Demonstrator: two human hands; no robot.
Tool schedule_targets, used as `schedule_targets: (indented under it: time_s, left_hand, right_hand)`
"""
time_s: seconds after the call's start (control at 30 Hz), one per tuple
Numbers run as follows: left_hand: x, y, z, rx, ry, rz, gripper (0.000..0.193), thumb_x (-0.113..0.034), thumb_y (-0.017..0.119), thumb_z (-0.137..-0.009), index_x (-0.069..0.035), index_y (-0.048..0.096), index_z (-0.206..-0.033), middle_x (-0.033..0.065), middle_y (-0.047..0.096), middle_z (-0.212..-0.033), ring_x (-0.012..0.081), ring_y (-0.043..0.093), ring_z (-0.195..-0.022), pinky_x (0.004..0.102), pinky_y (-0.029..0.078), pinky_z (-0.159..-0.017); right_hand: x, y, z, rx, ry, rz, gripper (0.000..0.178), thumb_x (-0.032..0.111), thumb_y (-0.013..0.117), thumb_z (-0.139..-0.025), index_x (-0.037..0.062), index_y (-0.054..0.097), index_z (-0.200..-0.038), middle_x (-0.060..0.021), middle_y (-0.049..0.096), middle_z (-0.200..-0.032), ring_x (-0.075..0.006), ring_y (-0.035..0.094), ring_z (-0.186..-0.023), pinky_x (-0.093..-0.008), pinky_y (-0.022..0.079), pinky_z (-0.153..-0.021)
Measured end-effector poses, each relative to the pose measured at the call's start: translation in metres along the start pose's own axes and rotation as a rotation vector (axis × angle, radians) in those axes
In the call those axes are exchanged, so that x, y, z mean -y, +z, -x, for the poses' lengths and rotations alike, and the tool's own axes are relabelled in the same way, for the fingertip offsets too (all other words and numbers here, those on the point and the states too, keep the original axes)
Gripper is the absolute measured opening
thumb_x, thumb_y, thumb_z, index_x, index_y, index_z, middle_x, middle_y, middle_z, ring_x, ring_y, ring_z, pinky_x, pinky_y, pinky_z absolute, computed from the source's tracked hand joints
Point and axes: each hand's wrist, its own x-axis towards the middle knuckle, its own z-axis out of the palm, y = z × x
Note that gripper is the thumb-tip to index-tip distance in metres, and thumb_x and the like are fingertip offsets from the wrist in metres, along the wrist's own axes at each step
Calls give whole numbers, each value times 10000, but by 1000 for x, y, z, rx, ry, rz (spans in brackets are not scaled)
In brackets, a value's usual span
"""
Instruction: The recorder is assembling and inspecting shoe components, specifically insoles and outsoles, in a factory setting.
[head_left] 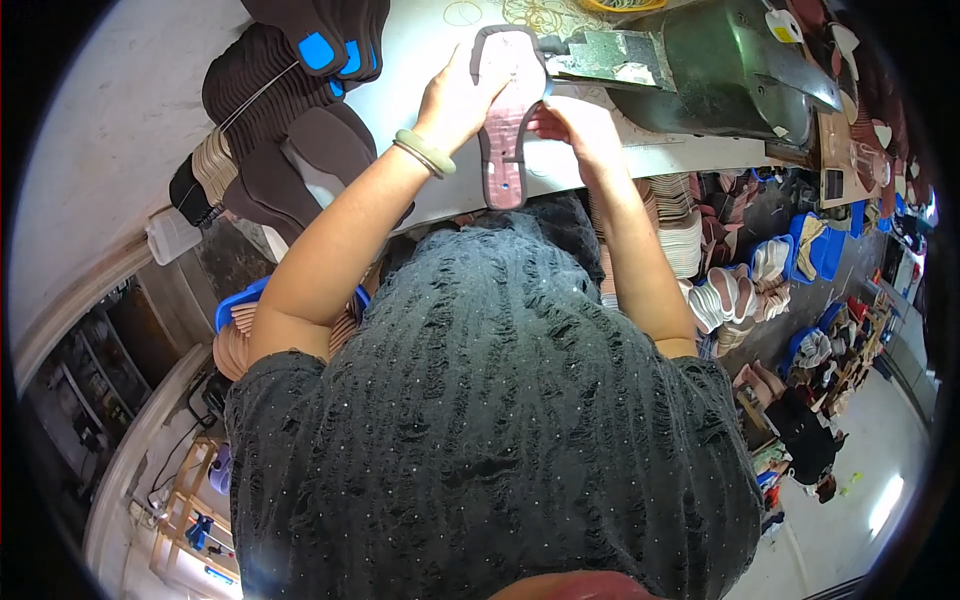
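A shoe insole [505,140], pinkish on its upward face with a dark brown rim, lies lengthwise before me over the pale worktop's near part. My left hand [458,108] grips its left side near the wide end, thumb laid across the face. A pale green bangle circles that wrist. At the insole's right edge, the bent fingers of my right hand [578,130] pinch the rim; some fingertips are hidden. The insole's wide end is beside the plate-like arm [615,60] of a green machine [700,75].
Dark brown insoles [255,85] stand in a tied stack on the left, several with blue patches. Loose rubber bands [540,14] lie at the worktop's [690,152] far side. Below right are piles of pale and pink insoles [680,235] and blue bins [820,245].
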Motion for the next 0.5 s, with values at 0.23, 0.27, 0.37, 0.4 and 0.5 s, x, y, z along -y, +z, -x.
schedule_targets:
  time_s: [0.23,0.27,0.37,0.4,0.5]
  left_hand:
    - [-14,1,-4,-79,-204,-105,509,-379,688,-788,-11,505,-1087,198,625,-1001,326,618,-921,386,487,-806]
    - [-15,2,-4,-81,-202,-102,509,-379,688,-788,-11,505,-1087,198,625,-1001,326,618,-921,386,487,-806]
    - [-13,4,-10,-138,-222,-169,558,-401,706,-762,16,489,-1062,231,623,-980,352,621,-905,400,490,-797]
    - [-11,5,-13,-156,-270,-155,579,-407,712,-753,26,484,-1064,239,623,-976,360,621,-903,403,490,-796]
    - [-8,8,-25,-179,-327,-146,611,-416,720,-741,44,477,-1062,249,624,-968,371,620,-897,408,491,-792]
  right_hand:
    - [-23,7,15,37,63,90,201,169,630,-864,27,639,-1007,18,609,-856,-52,522,-767,-205,415,-719]
    - [-22,4,14,31,69,80,207,163,628,-866,21,639,-1015,16,613,-863,-55,526,-771,-204,417,-727]
    - [-16,-4,10,7,68,56,234,153,628,-865,4,636,-1046,-4,634,-902,-67,553,-807,-204,431,-763]
    - [-15,-6,7,-5,50,53,242,149,629,-864,1,635,-1055,-14,642,-921,-73,564,-822,-206,436,-773]
    - [-14,-16,-4,-31,11,78,259,141,633,-860,-9,636,-1071,-39,658,-968,-91,590,-868,-220,453,-803]
